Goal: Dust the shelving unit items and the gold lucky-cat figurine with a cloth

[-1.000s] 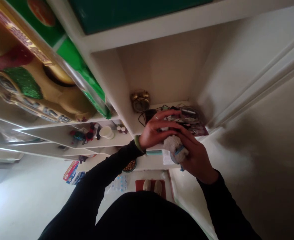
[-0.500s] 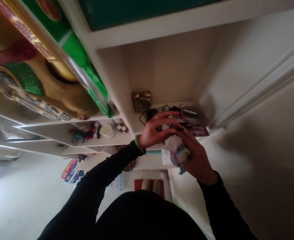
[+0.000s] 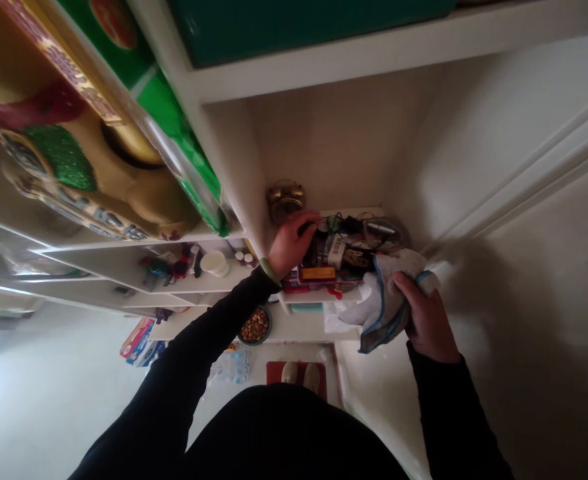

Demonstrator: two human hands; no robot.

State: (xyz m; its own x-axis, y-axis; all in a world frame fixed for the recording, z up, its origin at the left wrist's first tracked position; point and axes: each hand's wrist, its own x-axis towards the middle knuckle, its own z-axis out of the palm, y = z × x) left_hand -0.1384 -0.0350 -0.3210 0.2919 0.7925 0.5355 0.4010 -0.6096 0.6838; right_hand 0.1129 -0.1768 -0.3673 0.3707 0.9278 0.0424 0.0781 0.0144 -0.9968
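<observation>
The right hand (image 3: 427, 317) has its grip closed on a white, blue-edged cloth (image 3: 380, 305) bunched just left of it. The left hand (image 3: 291, 243) curls its grip into clutter (image 3: 339, 257) on the shelf (image 3: 324, 147), just below a brass clock (image 3: 285, 198). Whether it holds anything cannot be told.

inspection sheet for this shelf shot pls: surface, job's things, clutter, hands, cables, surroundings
Surface: white shelf, crowded; little bare board shows.
Job's things: white cloth with blue edging, bunched at the shelf's right front edge.
Clutter: orange-labelled box, round clear case, gold alarm clock at the back.
Hands: left hand reaches into the clutter beside the clock, grip unclear; right hand grips the cloth.
Cables: dark wires tangled among the clutter.
Surroundings: white cup on the neighbouring shelf, bowl of brown food lower down, green box above.
</observation>
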